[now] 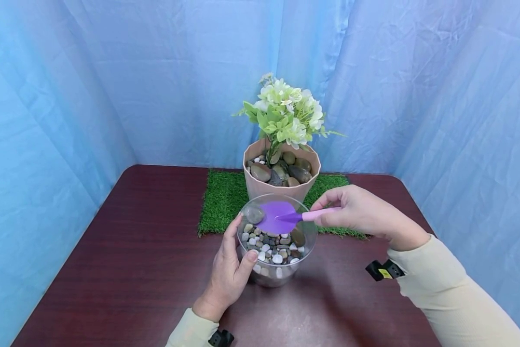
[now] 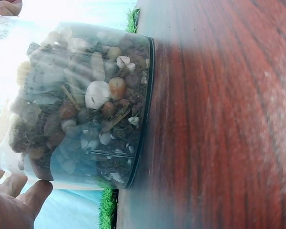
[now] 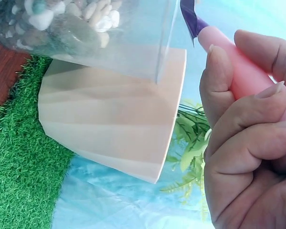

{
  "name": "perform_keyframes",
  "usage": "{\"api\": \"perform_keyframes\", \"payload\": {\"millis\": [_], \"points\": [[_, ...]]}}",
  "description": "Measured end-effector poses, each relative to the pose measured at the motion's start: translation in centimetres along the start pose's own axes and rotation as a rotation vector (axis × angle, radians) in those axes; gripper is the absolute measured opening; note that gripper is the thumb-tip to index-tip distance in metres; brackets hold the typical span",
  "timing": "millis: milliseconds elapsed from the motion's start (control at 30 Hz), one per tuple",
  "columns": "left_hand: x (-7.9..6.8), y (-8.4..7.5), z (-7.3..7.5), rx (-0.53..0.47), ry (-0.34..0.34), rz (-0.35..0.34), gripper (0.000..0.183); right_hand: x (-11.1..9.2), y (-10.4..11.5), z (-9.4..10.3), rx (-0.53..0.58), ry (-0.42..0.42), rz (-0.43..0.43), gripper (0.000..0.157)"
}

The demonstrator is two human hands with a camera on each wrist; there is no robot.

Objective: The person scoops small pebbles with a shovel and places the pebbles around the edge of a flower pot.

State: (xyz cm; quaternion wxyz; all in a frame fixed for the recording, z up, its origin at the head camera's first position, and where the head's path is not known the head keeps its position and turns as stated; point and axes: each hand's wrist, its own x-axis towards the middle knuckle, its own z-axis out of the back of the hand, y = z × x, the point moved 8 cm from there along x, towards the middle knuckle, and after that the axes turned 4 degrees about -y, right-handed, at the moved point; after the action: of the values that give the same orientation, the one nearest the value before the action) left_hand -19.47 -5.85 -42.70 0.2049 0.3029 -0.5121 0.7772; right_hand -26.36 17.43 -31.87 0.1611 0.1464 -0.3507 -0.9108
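Observation:
My right hand (image 1: 355,214) grips the pink handle (image 3: 243,67) of a small trowel with a purple blade (image 1: 270,218). The blade is held level over the mouth of a clear container (image 1: 281,274). Around the container's left side and near rim, my left hand (image 1: 229,272) holds it with fingers and thumb. Mixed small pebbles (image 1: 277,248), white, grey and brown, partly fill it. A larger grey stone (image 1: 254,215) shows beside the blade's left end; whether it touches the blade I cannot tell. In the left wrist view, soil and pebbles (image 2: 97,95) press against the clear wall.
Right behind the container, a pale pink pot (image 1: 281,189) holds large stones (image 1: 301,173) and an artificial plant with whitish flowers (image 1: 286,106). A green turf mat (image 1: 221,202) lies under the pot on the dark red-brown table (image 1: 147,241). Blue curtains (image 1: 177,86) surround the table.

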Motion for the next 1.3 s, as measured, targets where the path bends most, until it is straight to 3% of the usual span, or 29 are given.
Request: {"api": "perform_keyframes", "payload": {"millis": [267, 867, 1300], "points": [[-0.2, 0.1, 0.0, -0.002, 0.006, 0.014, 0.070, 0.0, 0.5, 0.9, -0.041, -0.082, 0.004, 0.036], [-0.2, 0.2, -0.1, -0.035, 0.012, 0.017, 0.071, 0.5, 2.3, 2.3, -0.107, -0.199, 0.031, 0.031], [-0.2, 0.2, -0.1, -0.041, 0.012, 0.025, 0.071, 2.3, 2.9, 2.0, -0.059, -0.182, 0.008, 0.033]]}}
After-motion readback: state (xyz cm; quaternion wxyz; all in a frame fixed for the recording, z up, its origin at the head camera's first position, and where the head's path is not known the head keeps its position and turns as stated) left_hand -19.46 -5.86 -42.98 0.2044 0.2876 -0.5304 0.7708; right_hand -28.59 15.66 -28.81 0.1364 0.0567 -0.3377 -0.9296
